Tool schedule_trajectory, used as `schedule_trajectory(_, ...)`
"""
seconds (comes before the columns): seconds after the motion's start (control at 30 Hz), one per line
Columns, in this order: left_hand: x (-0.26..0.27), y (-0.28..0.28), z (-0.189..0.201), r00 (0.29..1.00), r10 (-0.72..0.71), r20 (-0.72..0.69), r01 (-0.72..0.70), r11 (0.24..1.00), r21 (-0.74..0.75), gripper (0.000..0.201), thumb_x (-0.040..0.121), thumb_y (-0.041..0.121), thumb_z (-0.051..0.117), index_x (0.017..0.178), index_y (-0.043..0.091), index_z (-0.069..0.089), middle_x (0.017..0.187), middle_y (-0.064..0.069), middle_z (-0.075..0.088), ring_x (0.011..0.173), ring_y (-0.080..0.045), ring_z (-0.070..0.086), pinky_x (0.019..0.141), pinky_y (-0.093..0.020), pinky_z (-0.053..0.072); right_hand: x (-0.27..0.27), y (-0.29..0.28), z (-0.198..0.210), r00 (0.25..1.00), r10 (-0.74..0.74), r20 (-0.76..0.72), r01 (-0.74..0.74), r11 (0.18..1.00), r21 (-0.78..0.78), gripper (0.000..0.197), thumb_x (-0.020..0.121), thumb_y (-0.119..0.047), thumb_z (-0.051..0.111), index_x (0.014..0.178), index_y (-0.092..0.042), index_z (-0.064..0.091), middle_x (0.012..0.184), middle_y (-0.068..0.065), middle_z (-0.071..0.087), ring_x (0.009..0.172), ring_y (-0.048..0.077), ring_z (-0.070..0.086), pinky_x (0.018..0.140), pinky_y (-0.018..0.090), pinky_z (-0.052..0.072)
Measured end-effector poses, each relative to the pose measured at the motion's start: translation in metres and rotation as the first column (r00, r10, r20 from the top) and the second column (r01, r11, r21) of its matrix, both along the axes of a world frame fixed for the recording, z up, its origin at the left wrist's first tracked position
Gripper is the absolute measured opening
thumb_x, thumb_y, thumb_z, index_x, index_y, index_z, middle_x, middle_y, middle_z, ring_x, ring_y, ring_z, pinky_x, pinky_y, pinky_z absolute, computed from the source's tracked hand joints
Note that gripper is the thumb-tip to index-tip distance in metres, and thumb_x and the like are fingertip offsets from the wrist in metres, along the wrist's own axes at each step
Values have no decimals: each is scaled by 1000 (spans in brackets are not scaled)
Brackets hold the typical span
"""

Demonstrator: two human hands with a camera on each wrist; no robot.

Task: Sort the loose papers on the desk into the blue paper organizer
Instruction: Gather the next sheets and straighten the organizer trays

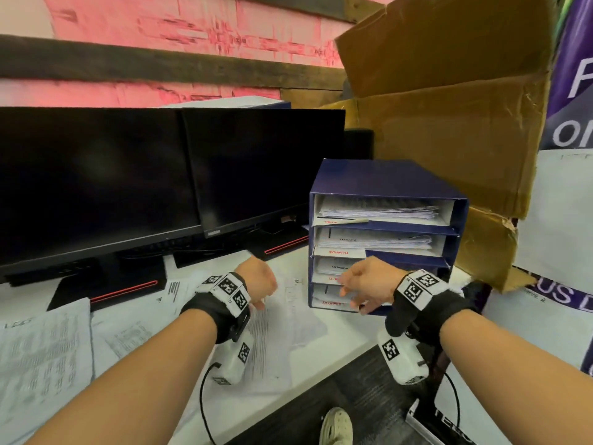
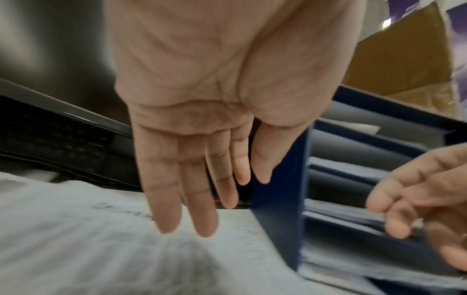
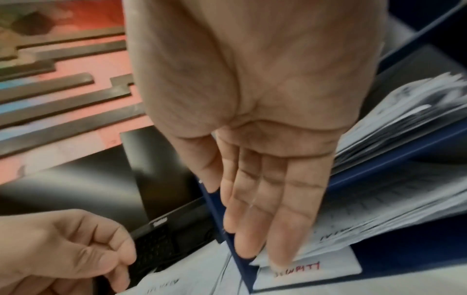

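The blue paper organizer stands at the desk's right end, with four shelves holding stacked sheets and red-lettered labels. Loose printed papers lie on the desk just left of it, and more papers lie at the far left. My left hand hovers over the loose papers with straight fingers, holding nothing. My right hand reaches to the front of the two lowest shelves, empty. Its straight fingers end by the bottom label, next to the organizer's blue front.
Two dark monitors stand behind the papers, with a keyboard under them. A large open cardboard box leans behind and to the right of the organizer. The desk's front edge runs diagonally below my hands, with dark floor and a shoe beyond it.
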State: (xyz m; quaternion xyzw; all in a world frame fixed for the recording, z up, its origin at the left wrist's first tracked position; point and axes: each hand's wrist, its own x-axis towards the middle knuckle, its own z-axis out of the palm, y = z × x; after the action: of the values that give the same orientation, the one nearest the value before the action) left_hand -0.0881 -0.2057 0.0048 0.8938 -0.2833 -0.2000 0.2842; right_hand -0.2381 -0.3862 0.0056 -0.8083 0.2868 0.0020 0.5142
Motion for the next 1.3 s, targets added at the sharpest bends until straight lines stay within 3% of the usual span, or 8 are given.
schedule_trajectory(0.2, 47, 78, -37, 973, 164, 165, -214, 910, 356, 24, 87, 25, 61, 68, 12, 53, 69, -1, 56, 76, -22, 59, 65, -24, 48, 44, 53, -19, 945, 240, -220, -276, 950, -149, 28, 94, -13, 55, 120, -6, 61, 107, 9, 67, 92, 27, 70, 80, 38, 59)
schedule_trajectory(0.37, 59, 110, -53, 967, 216, 137, -254, 869, 424, 30, 80, 32, 70, 98, 9, 63, 90, -5, 63, 93, -22, 67, 73, -25, 52, 70, 87, -37, 892, 297, -341, -399, 871, -287, 44, 94, -31, 56, 126, -1, 55, 106, 18, 69, 96, 32, 69, 89, 45, 55)
schedule_trajectory(0.47, 65, 111, -54, 962, 256, 100, -274, 892, 359, 49, 76, 41, 74, 109, 7, 61, 105, -6, 66, 97, -22, 64, 81, -27, 54, 82, 89, -42, 893, 280, -352, -392, 868, -305, 50, 93, -34, 56, 128, 3, 51, 87, 12, 67, 79, 24, 66, 81, 37, 56)
schedule_trajectory(0.6, 71, 110, -58, 950, 308, 43, -307, 910, 277, 47, 74, 43, 77, 101, 10, 58, 89, -1, 60, 89, -20, 61, 75, -26, 50, 88, 85, -46, 907, 244, -344, -341, 904, -259, 51, 90, -38, 62, 125, -5, 49, 82, 5, 65, 77, 20, 63, 78, 31, 56)
schedule_trajectory(0.73, 79, 120, -59, 924, 380, 41, -382, 914, 139, 55, 84, 38, 68, 127, 9, 51, 129, -6, 53, 113, -21, 52, 95, -28, 41, 93, 80, -48, 902, 226, -369, -339, 899, -277, 43, 88, -37, 64, 113, -4, 57, 77, 5, 64, 71, 21, 63, 66, 27, 56)
schedule_trajectory(0.93, 102, 169, -43, 794, 604, -61, -597, 760, -258, 15, 84, 2, 64, 98, 9, 64, 107, -17, 67, 92, -32, 60, 89, -40, 49, 109, 82, -47, 909, 162, -385, -333, 837, -434, 57, 87, -42, 61, 131, -8, 49, 127, 9, 57, 107, 24, 61, 92, 34, 51)
schedule_trajectory(1.17, 105, 195, -46, 806, 591, -34, -587, 788, -186, 19, 89, 3, 61, 108, 2, 61, 117, -18, 64, 104, -32, 59, 86, -37, 45, 128, 92, -58, 891, 100, -443, -341, 792, -507, 71, 70, -59, 66, 124, -18, 44, 117, 4, 58, 100, 22, 58, 82, 33, 50)
schedule_trajectory(1.3, 104, 188, -44, 834, 551, -17, -544, 818, -184, 21, 90, 3, 59, 111, 0, 60, 119, -19, 62, 110, -33, 58, 91, -38, 45, 132, 95, -64, 869, 60, -491, -367, 743, -559, 91, 65, -59, 74, 134, -13, 34, 133, 11, 45, 116, 27, 51, 94, 39, 48)
